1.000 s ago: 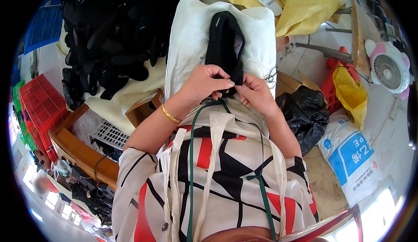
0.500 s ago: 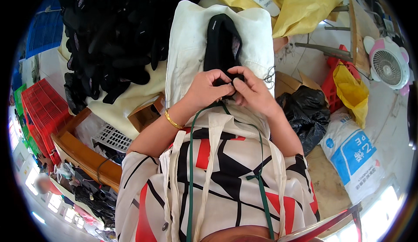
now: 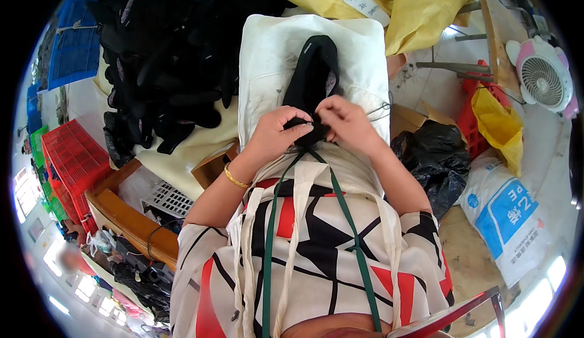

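Observation:
On the white cloth (image 3: 365,40) over my lap lies a black cloth shoe upper (image 3: 313,67), its rounded end pointing away from me and a patch of patterned lining showing on its right side. My left hand (image 3: 277,132) is closed on the upper's near end, thumb and fingers pinching the fabric. Just right of it, my right hand (image 3: 348,125) has its fingertips pinched together at the same end; whether they hold anything small, such as a needle or thread, cannot be made out. Dark thread (image 3: 384,108) lies on the cloth's right edge.
A big heap of black shoe uppers (image 3: 164,52) fills the far left. Yellow sheeting (image 3: 420,9) with a white insole (image 3: 364,4) lies at the back. To the right are a black plastic bag (image 3: 435,155), a fan (image 3: 543,77) and a white-blue sack (image 3: 505,210); red crates (image 3: 76,155) stand left.
My right hand's fingers have drawn up into a tighter pinch and its wrist has turned. The shoe upper shows slightly lower in view and tilts more; the whole view has shifted a little.

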Tool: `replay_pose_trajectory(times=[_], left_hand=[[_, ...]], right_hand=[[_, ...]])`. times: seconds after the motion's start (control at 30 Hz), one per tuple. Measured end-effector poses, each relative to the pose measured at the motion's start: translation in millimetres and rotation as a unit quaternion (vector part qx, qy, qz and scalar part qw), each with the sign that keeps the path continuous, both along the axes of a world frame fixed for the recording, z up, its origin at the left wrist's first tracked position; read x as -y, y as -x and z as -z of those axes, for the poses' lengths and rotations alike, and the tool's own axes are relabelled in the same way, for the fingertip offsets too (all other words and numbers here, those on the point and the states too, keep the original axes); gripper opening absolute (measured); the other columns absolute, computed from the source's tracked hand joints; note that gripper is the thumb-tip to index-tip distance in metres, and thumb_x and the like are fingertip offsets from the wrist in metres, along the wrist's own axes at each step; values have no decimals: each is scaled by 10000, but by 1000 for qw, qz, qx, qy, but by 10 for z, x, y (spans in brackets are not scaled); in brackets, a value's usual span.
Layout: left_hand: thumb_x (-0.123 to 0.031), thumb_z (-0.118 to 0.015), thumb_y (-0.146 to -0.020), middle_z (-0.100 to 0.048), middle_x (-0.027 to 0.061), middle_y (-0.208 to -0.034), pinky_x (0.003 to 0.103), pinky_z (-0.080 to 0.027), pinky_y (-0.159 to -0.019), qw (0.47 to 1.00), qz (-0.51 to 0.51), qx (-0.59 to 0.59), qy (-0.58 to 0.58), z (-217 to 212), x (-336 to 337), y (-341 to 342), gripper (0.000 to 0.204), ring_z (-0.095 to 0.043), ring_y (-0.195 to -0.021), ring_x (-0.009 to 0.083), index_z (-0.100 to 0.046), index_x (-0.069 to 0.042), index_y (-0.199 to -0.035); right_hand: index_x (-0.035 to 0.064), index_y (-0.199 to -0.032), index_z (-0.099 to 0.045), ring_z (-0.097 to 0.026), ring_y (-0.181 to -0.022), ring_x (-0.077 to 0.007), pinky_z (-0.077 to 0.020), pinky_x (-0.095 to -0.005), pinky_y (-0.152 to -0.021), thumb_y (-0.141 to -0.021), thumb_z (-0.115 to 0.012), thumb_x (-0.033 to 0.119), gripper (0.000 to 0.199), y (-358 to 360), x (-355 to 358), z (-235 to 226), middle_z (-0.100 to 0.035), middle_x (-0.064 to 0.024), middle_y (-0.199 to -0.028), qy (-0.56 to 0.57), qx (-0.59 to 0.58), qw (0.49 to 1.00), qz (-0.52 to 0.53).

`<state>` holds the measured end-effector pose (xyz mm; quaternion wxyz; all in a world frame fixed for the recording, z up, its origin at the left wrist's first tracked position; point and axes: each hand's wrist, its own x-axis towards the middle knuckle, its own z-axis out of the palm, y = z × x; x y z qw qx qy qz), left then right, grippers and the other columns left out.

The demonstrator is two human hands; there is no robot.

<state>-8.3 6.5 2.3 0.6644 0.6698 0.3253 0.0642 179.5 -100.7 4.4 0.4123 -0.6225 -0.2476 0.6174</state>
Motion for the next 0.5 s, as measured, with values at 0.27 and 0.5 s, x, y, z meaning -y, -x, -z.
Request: replay_pose_trajectory(times=[0.27, 0.5], left_hand=[[-65, -746, -819, -690, 85, -820, 269, -489, -662, 993, -11, -4, -114, -99, 128, -117, 148, -621, -721, 142, -707, 0, -946], [-77, -747, -786, -680, 106, -812, 314, -481, -627, 989, -14, 2, -149, -142, 259, -104, 167, -618, -705, 237, -716, -40, -946]], right_hand=[[26, -870, -645, -603, -728, -270, -486, -333, -636, -790, -732, 44, 119, 137, 45, -88, -627, -103, -780, -320, 438, 840, -26], [59, -964, -519, -612, -632, -118, -506, -256, -582, -1046, -474, 247, 209, -41, 83, -562, -661, -47, -829, -146, -130, 972, 132]])
